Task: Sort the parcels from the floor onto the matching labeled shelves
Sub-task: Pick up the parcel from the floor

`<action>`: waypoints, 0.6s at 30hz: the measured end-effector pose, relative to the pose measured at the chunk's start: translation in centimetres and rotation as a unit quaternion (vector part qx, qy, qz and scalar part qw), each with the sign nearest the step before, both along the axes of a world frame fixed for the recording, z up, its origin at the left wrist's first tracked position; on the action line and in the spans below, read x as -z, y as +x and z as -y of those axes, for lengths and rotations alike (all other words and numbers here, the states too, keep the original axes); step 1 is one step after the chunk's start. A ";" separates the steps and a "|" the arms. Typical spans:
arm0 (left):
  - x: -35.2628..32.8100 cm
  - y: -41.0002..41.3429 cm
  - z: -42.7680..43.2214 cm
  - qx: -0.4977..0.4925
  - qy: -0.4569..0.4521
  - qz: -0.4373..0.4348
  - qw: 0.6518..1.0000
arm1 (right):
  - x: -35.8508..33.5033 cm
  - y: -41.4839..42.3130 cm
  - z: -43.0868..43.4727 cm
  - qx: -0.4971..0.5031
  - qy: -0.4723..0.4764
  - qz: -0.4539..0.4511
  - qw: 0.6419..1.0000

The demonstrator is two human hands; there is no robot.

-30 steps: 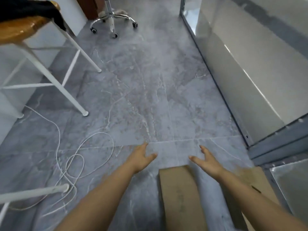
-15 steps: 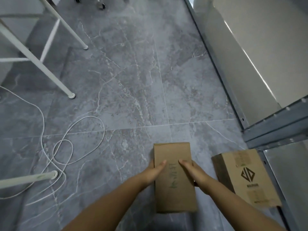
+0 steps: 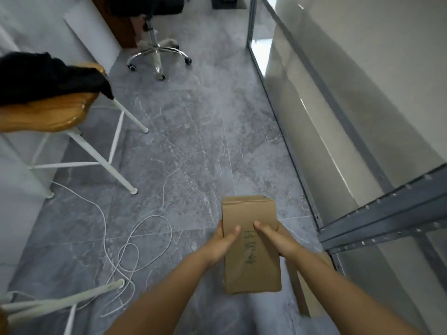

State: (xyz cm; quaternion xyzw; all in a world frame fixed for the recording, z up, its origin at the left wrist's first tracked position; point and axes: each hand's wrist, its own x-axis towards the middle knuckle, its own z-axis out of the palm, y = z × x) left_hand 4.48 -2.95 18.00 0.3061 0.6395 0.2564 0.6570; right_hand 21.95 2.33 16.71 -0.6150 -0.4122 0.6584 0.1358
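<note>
Both grips are closed on the parcel [image 3: 251, 245], left hand [image 3: 223, 243] and right hand [image 3: 275, 240] clamping its long sides. Since a moment ago it has left the floor [image 3: 188, 153], beside the shelf frame [image 3: 387, 213]; reading its handwritten label likely comes next.

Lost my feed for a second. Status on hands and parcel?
Left hand and right hand both gripping cardboard parcel, handwriting up. Second parcel under right forearm. White cable looped on floor, left.
</note>
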 end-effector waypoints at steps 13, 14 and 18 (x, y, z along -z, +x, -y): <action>-42.9 -4.3 -2.7 -0.015 0.153 -0.041 0.987 | -42.7 -4.8 -5.1 -0.044 0.168 -0.040 0.984; -48.3 -5.1 -3.0 -0.009 0.193 -0.065 0.979 | -49.0 -5.2 -5.2 -0.053 0.206 -0.049 0.976; -50.9 -5.1 -3.8 -0.011 0.176 -0.068 0.982 | -50.8 -5.8 -5.8 -0.058 0.233 -0.074 0.968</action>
